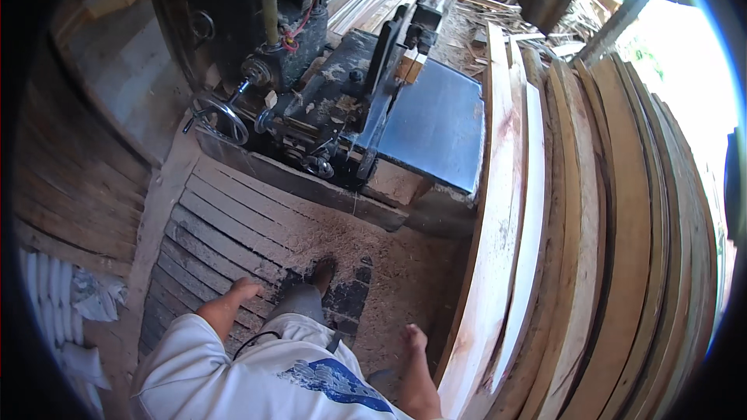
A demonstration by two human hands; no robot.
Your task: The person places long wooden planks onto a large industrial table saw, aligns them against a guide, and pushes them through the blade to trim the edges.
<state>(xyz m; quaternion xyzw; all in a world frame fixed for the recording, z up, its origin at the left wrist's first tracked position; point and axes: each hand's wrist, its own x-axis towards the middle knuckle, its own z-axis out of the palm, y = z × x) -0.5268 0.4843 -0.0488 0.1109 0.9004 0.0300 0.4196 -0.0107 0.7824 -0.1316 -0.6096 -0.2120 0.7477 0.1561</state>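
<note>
Left hand and right hand hanging apart beside a pale board

The left hand is reaching out from a white shirt, showing over the slatted floor without touching anything visible; whether its fingers are curling or staying loose, I cannot tell. The right hand is hanging on the other side of the body, its finger state equally unclear, with the pale board lying nearest, just to its right and apart from it.

Sawdust is covering the floor ahead of the feet. Beyond it a dark machine is standing, its spoked handwheel facing out at the left and its flat blue-grey worktop extending to the right. Rightward, more long boards are lying side by side past the pale one. White sacks are resting at far left, and wood scraps are littering the ground behind the machine.
</note>
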